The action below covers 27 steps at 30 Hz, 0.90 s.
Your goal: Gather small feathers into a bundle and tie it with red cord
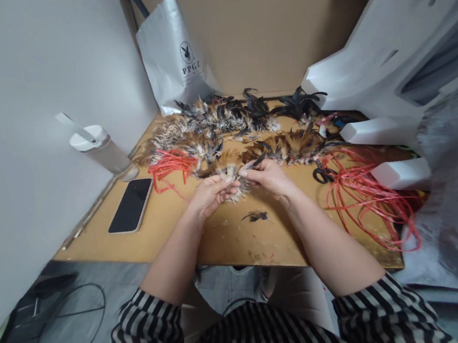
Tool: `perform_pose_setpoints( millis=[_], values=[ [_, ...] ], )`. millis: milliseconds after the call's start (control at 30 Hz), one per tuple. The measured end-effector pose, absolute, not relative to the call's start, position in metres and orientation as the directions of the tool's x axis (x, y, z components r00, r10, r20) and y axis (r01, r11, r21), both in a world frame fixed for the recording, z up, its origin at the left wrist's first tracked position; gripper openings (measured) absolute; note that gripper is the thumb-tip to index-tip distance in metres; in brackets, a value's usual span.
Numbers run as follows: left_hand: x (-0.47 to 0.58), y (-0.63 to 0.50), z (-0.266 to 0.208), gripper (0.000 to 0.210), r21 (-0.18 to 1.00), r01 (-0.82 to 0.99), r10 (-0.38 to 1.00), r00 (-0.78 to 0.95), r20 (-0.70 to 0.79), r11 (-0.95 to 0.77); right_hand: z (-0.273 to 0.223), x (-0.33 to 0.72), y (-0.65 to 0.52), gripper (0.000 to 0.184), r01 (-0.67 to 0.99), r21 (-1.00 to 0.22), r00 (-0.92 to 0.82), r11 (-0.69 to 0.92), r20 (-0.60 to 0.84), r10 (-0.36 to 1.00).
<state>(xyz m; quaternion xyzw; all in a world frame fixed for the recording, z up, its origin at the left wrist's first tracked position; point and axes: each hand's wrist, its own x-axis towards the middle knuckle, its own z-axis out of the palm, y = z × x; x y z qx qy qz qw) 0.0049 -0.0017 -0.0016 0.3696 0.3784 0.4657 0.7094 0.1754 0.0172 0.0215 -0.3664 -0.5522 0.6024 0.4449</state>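
Both hands meet over the middle of the table. My left hand (214,193) is closed, its thumb and fingers pinching a small bunch of brown and white feathers (228,166). Close beside it, my right hand (269,177) pinches a dark feather (256,162) that points up and to the right. Fluffy pale ends of the bunch hang below the fingertips. Just behind the hands lies a row of brown feathers (289,145). A small loose dark feather tuft (256,216) rests on the table in front of them.
Farther back is a heap of mixed feathers (221,117). At left are a phone (130,206), a lidded cup (102,149) and red plastic strips (172,165). At right lie black-handled scissors (322,172), tangled red strips (364,192) and white foam pieces (402,174). A silver bag (169,49) stands behind.
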Motion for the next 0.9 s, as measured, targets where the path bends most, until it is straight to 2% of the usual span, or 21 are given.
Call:
perform_pose_setpoints(
  millis=[267, 567, 667, 900],
  values=[
    [0.006, -0.003, -0.003, 0.014, 0.879, -0.365, 0.928, 0.32, -0.191, 0.306, 0.018, 0.17, 0.017, 0.023, -0.01, -0.988, -0.31, 0.155, 0.151, 0.939],
    [0.009, -0.004, -0.002, 0.019, 0.9, -0.333, 0.929, 0.328, -0.169, 0.281, 0.016, 0.168, 0.017, 0.028, 0.042, -0.984, -0.287, 0.176, 0.157, 0.945],
    [0.01, -0.004, -0.002, 0.02, 0.916, -0.318, 0.944, 0.294, -0.149, 0.244, 0.015, 0.166, 0.016, 0.03, 0.008, -0.989, -0.272, 0.148, 0.14, 0.952],
    [0.012, -0.002, -0.007, 0.023, 0.963, -0.247, 0.981, 0.181, -0.066, 0.11, 0.007, 0.158, 0.016, 0.031, -0.196, -0.98, -0.233, -0.022, 0.025, 0.972]
  ],
)
